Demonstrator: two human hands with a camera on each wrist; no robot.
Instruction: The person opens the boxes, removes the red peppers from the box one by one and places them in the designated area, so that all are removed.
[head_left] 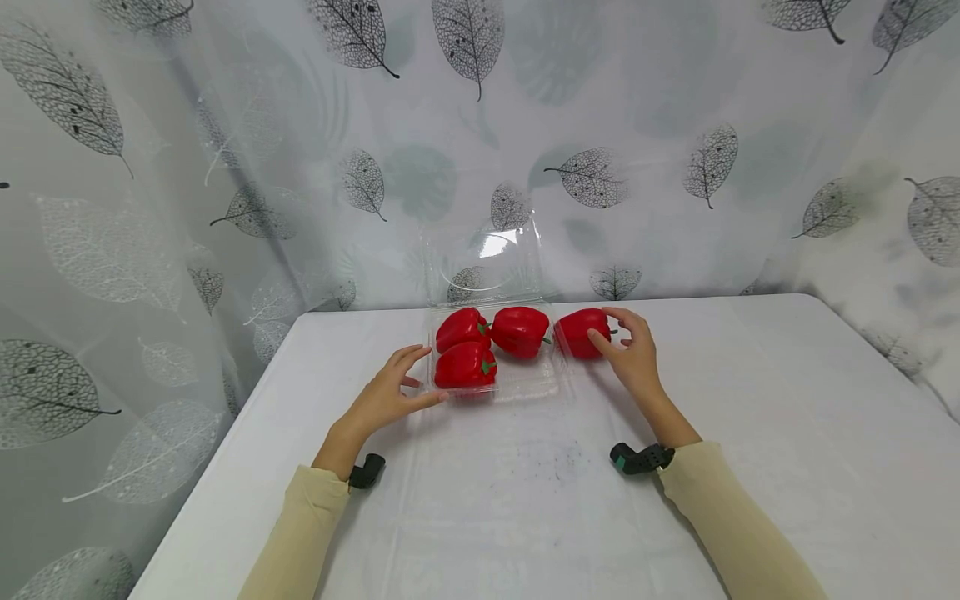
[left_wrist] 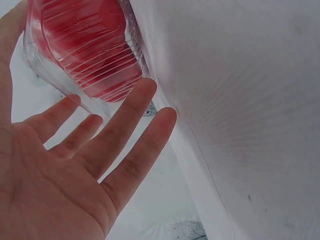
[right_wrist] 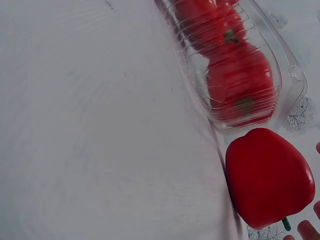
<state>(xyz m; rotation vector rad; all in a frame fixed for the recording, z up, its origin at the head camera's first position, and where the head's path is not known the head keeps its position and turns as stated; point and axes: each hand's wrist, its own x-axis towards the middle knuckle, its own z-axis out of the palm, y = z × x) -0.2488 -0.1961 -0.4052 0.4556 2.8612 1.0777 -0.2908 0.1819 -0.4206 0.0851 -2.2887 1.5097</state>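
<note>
A clear plastic clamshell container (head_left: 528, 385) stands on the table with its lid raised. Inside it lie three red bell peppers, among them a front left one (head_left: 459, 367) and a right one (head_left: 517, 331). Another red bell pepper (head_left: 579, 333) lies on the table just right of the container. My right hand (head_left: 633, 354) is at this pepper's stem end, thumb and fingers spread around it; in the right wrist view the fingertips (right_wrist: 307, 229) show close beside it. My left hand (head_left: 384, 400) is beside the container's left wall, fingers spread and thumb by its front corner.
The raised clear lid (head_left: 483, 262) stands up at the table's back edge, before a leaf-print curtain (head_left: 645, 83). A white cloth covers the table (head_left: 750, 400). Black wrist cameras sit on both wrists, the right one (head_left: 641, 458) close over the cloth.
</note>
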